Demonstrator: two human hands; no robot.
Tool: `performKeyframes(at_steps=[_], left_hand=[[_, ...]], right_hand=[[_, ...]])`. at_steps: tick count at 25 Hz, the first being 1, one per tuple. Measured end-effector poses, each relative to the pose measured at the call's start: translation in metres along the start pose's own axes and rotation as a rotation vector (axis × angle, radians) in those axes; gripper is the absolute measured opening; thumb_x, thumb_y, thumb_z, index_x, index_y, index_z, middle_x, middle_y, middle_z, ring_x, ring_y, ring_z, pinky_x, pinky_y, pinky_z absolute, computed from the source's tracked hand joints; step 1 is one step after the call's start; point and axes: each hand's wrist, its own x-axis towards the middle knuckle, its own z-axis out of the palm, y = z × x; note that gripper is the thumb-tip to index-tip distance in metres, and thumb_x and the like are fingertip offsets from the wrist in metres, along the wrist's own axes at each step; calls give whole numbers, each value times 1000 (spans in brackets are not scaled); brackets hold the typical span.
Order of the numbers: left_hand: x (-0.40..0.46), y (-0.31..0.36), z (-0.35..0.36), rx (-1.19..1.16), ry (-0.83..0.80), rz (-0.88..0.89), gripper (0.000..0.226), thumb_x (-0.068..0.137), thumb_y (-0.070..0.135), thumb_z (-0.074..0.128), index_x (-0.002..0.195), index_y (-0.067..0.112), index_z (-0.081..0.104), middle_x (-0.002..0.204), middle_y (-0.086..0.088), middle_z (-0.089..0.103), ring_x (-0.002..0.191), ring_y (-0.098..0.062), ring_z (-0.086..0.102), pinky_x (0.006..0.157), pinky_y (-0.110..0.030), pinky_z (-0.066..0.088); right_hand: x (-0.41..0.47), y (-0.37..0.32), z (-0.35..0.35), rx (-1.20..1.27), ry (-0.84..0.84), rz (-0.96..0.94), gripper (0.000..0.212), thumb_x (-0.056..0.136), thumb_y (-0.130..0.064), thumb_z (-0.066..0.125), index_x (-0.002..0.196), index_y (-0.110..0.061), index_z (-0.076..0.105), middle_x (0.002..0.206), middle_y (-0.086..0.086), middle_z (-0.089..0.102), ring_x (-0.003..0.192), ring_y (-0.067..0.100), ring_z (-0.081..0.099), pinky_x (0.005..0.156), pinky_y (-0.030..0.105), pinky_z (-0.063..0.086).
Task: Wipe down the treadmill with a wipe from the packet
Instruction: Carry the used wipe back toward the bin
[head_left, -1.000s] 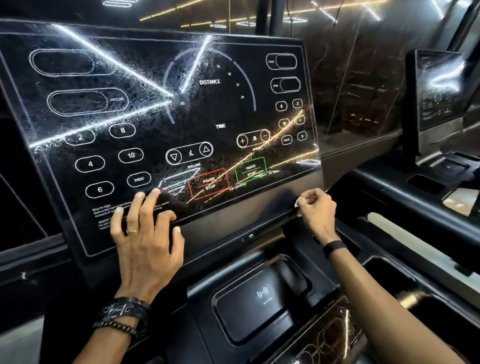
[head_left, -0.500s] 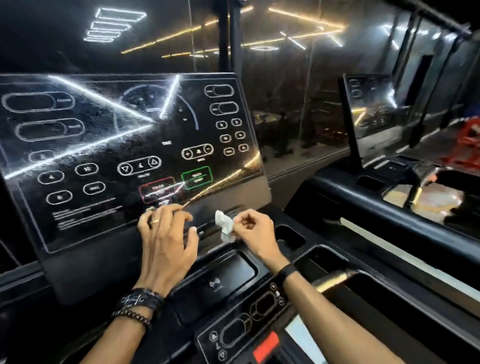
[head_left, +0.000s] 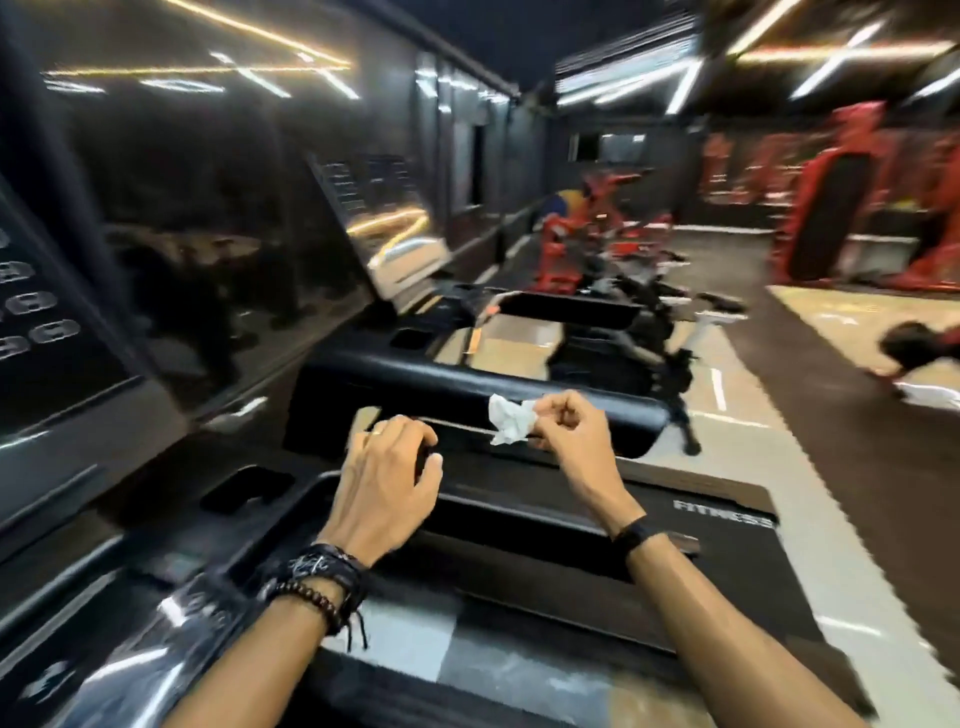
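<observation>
A second black exercise machine (head_left: 483, 384) sits at mid-frame, its glossy console screen (head_left: 374, 218) tilted in the upper middle. Red gym equipment (head_left: 831, 218) stands blurred at the upper right. Bright ceiling light strips (head_left: 623, 78) run along the top.

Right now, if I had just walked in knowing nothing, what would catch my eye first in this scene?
Probably the crumpled white wipe, pinched in the right hand near the middle of the picture, bright against the black treadmill handrail behind it. Next, the left hand with curled fingers just to its left, over the dark console tray. Far right, the red gym machines stand out, though blurred.
</observation>
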Motion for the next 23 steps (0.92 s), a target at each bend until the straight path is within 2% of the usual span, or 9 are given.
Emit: performKeyframes(at_steps=[3, 6, 8, 10, 16, 20, 23], left_hand=[[58, 84, 47, -109, -54, 191, 38, 87, 43, 40, 101, 18, 64, 101, 3, 65, 98, -23, 61, 88, -42, 45], [100, 186, 98, -223, -155, 407, 32, 88, 40, 42, 100, 18, 62, 100, 1, 64, 98, -25, 61, 89, -43, 42], [115, 249, 125, -308, -189, 538, 34, 87, 41, 40, 100, 18, 62, 100, 1, 63, 98, -24, 59, 88, -44, 42], [125, 309, 147, -392, -185, 662, 38, 86, 43, 38, 99, 17, 62, 97, 1, 62, 96, -25, 59, 86, -43, 41], [157, 437, 186, -580, -218, 915, 28, 90, 41, 43, 101, 21, 61, 98, 5, 60, 95, -18, 57, 91, -41, 42], [154, 494, 206, -665, -235, 1031, 21, 95, 35, 53, 106, 20, 62, 103, 4, 60, 98, -18, 56, 95, -41, 41], [138, 535, 222, -703, -296, 1124, 29, 94, 40, 47, 107, 19, 63, 104, 3, 61, 98, -19, 57, 94, -42, 41]], right_hand=[[2, -16, -117, -175, 191, -49, 23, 90, -2, 66, 92, -25, 70, 79, 19, 65, 73, 23, 59, 72, 51, 56], [-25, -34, -228, -283, 420, -34, 23, 91, -2, 64, 94, -23, 73, 84, 24, 68, 74, 26, 61, 71, 48, 55], [-48, -41, -287, -358, 543, -9, 14, 90, -11, 70, 93, -24, 75, 88, 6, 76, 81, 19, 68, 79, 47, 57], [-69, -48, -342, -440, 659, -1, 10, 90, -17, 73, 91, -27, 76, 90, -5, 76, 88, 14, 70, 86, 50, 58], [-119, -64, -437, -615, 1003, 26, 10, 91, -18, 72, 97, -26, 74, 97, -3, 74, 90, 13, 69, 87, 51, 58], [-158, -58, -463, -634, 1132, 118, 17, 90, -13, 72, 88, -30, 73, 92, -2, 76, 88, 19, 73, 83, 55, 59], [-189, -58, -476, -617, 1251, 143, 15, 88, -8, 74, 85, -23, 73, 87, 2, 77, 85, 20, 73, 84, 54, 59]])
